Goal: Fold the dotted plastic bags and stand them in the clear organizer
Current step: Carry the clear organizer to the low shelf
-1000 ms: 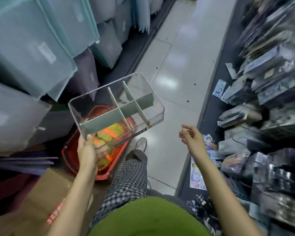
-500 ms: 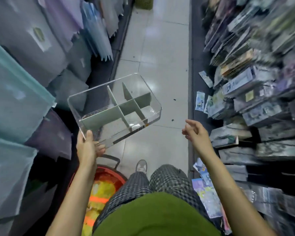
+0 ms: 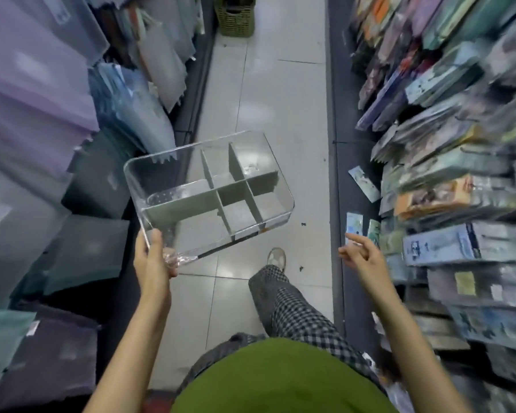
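Observation:
My left hand (image 3: pixel 154 260) grips the near left corner of the clear organizer (image 3: pixel 167 162), thumb on its rim, and holds it up over the aisle floor. The organizer has grey-green dividers (image 3: pixel 221 193) forming several compartments, and nothing lies in them. My right hand (image 3: pixel 361 254) hangs free to the right of the organizer with loosely spread fingers, holding nothing. No dotted plastic bags are visible.
A narrow tiled aisle (image 3: pixel 268 93) runs ahead. Hanging plastic folders (image 3: pixel 39 93) crowd the left side, and packaged goods (image 3: pixel 459 180) fill the shelves on the right. A woven basket (image 3: pixel 236 16) stands at the far end. My checked trouser leg and shoe (image 3: pixel 276 257) are below.
The view has swung up and forward along the aisle; the red basket on the floor has left the frame. The organizer stays in my left hand, and my right hand stays open.

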Demonstrator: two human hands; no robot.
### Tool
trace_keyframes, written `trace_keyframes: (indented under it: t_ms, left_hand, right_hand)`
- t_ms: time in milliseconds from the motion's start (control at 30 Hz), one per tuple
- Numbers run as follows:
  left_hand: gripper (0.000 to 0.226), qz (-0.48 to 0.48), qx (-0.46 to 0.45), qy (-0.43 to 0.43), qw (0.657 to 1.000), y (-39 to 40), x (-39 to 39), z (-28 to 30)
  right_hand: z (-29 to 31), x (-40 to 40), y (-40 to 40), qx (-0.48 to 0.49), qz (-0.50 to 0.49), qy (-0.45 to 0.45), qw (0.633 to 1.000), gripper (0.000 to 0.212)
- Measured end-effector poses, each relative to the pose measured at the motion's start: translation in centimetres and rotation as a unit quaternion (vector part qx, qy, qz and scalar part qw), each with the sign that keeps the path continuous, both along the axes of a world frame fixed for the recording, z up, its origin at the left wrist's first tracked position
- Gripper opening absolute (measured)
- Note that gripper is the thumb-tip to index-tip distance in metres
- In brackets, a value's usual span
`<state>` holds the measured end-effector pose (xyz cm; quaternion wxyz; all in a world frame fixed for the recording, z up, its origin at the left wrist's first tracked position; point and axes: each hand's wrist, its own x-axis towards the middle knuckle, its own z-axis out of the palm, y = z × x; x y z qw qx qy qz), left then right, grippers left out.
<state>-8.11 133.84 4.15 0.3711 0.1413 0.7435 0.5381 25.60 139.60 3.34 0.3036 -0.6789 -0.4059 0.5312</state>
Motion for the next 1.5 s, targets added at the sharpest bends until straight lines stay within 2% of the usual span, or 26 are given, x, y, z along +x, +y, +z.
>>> trace_keyframes:
  t_ms: [167, 300, 433, 600, 733, 933, 1100, 1333, 1500]
  left_hand:
    - [0.018, 0.0, -0.001, 0.043, 0.999, 12.7, -0.4, 1.6]
    - [0.018, 0.019, 0.008, 0.036, 0.999, 22.3, -1.2, 2.0]
    - [0.031, 0.03, 0.017, 0.056, 0.998, 33.0, -2.5, 1.7]
    - [0.017, 0.024, 0.034, 0.065, 0.997, 47.9, -5.3, 0.0]
    - [0.038, -0.004, 0.023, 0.036, 0.999, 61.4, -8.0, -0.8]
    - [0.045, -0.04, 0.011, 0.053, 0.998, 80.9, -9.8, 0.1]
    - [0.029, -0.069, 0.016, 0.029, 0.997, 96.7, -9.5, -0.4]
    - [0.013, -0.044, 0.018, 0.009, 0.999, 119.2, -8.6, -0.4]
    - [0.03, -0.015, 0.013, 0.009, 1.0, 133.4, -10.3, 1.6]
  right_hand:
    - [2.9, -1.5, 16.2, 0.017, 0.053, 0.005, 0.998, 0.018]
    - [5.1, -3.1, 29.1, 0.049, 0.077, 0.004, 0.996, 0.016]
    - [5.5, -4.9, 41.3, 0.073, 0.106, 0.01, 0.992, 0.015]
    - [4.0, -7.6, 56.0, 0.081, 0.093, 0.007, 0.992, 0.018]
    - [4.3, -9.2, 65.9, 0.039, 0.06, 0.011, 0.997, 0.019]
    - [5.0, -9.1, 79.0, 0.001, 0.024, -0.007, 1.0, 0.02]
    - [3.0, -8.4, 91.5, -0.013, -0.015, -0.005, 1.0, 0.019]
    - [1.1, -8.5, 116.5, 0.007, -0.003, 0.011, 1.0, 0.018]
    - [4.3, -11.3, 135.8, 0.05, 0.045, 0.021, 0.998, 0.018]
